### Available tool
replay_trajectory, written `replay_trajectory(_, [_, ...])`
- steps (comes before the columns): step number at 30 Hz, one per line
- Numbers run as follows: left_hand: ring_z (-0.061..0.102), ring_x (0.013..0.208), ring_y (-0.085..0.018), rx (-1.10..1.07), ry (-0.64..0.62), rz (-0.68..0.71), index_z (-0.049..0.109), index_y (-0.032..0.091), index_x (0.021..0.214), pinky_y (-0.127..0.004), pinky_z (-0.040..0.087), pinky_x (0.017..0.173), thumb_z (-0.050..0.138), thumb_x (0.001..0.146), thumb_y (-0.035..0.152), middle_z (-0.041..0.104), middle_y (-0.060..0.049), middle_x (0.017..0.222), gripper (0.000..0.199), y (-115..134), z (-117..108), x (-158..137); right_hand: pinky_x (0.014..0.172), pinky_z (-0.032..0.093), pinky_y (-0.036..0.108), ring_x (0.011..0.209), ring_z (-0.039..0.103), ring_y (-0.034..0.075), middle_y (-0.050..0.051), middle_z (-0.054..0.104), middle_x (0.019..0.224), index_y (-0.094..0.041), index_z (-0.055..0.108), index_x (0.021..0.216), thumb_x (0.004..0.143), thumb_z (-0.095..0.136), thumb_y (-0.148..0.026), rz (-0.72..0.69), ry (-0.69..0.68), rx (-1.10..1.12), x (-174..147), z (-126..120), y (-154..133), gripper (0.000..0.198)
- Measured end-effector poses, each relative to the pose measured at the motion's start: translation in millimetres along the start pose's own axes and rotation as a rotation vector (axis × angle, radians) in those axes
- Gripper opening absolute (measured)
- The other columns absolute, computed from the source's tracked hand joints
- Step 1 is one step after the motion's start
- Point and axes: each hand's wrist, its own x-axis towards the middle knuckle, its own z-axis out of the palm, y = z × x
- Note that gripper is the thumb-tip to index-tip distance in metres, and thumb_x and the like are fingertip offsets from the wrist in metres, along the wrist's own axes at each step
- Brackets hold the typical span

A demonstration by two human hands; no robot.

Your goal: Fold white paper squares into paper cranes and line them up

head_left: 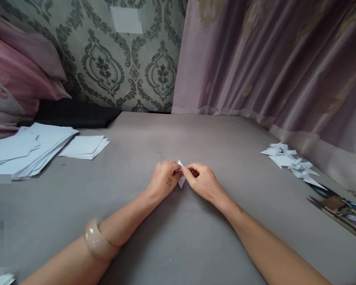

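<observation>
A small folded piece of white paper (181,182) is held between my two hands, just above the grey surface at the middle of the view. One pointed tip of it sticks out above the fingers and another below. My left hand (166,177) pinches the paper from the left, its fingers closed. From the right, my right hand (204,180) grips it with thumb and curled fingers. The fingertips of both hands meet at the paper and hide its middle, so the folds there cannot be made out.
White paper sheets (52,138) lie stacked at the left, beside a smaller pile of squares (82,146). Several folded paper figures (284,160) sit at the right, with scissors (338,215) nearer me. A black cloth (77,113) and curtain (225,59) border the grey surface (178,134).
</observation>
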Motion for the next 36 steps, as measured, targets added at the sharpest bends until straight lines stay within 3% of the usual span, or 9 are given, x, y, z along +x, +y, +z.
replay_trajectory(4, [0.060, 0.078, -0.018, 0.069, -0.008, 0.019, 0.069, 0.018, 0.078, -0.028, 0.041, 0.069, 0.056, 0.085, 0.020, 0.069, -0.005, 0.081, 0.015, 0.2, 0.3, -0.3, 0.066, 0.043, 0.027, 0.072, 0.063, 0.017, 0.004, 0.071, 0.074, -0.020, 0.069, 0.072, 0.085, 0.050, -0.041, 0.094, -0.001, 0.004, 5.8, 1.9, -2.8, 0.031])
replay_trajectory(12, [0.061, 0.081, -0.018, 0.004, -0.013, 0.031, 0.070, 0.021, 0.085, -0.028, 0.042, 0.072, 0.055, 0.085, 0.018, 0.070, -0.003, 0.088, 0.015, -1.1, -0.1, -0.7, 0.067, 0.044, 0.025, 0.071, 0.063, 0.015, 0.002, 0.070, 0.073, -0.019, 0.070, 0.070, 0.076, 0.054, -0.025, 0.151, -0.024, 0.124, 10.8, -1.0, 2.0, 0.018])
replay_trajectory(18, [0.061, 0.082, -0.017, -0.028, -0.025, 0.008, 0.070, 0.021, 0.086, -0.027, 0.043, 0.072, 0.055, 0.086, 0.021, 0.070, -0.004, 0.089, 0.015, 2.1, -3.2, -0.8, 0.042, 0.029, 0.019, 0.046, 0.042, 0.007, -0.002, 0.052, 0.053, -0.014, 0.067, 0.073, 0.078, 0.059, -0.031, 0.374, -0.179, 0.387, 12.1, -9.3, -0.4, 0.019])
replay_trajectory(25, [0.062, 0.082, -0.017, -0.043, -0.025, 0.009, 0.070, 0.021, 0.089, -0.028, 0.044, 0.074, 0.055, 0.087, 0.022, 0.070, -0.004, 0.087, 0.016, 4.3, -4.0, -0.1, 0.035, 0.019, 0.018, 0.037, 0.032, 0.005, -0.006, 0.042, 0.044, -0.016, 0.060, 0.072, 0.080, 0.059, -0.027, 0.538, -0.232, 0.525, 13.2, -11.8, 0.0, 0.014])
replay_trajectory(36, [0.063, 0.082, -0.017, -0.098, -0.017, 0.002, 0.071, 0.021, 0.085, -0.026, 0.044, 0.074, 0.053, 0.086, 0.020, 0.071, -0.003, 0.088, 0.018, 4.5, -4.9, 0.1, 0.032, 0.017, 0.016, 0.032, 0.029, 0.003, -0.007, 0.043, 0.039, -0.016, 0.055, 0.068, 0.079, 0.057, -0.023, 0.550, -0.248, 0.549, 14.8, -12.3, 3.7, 0.014])
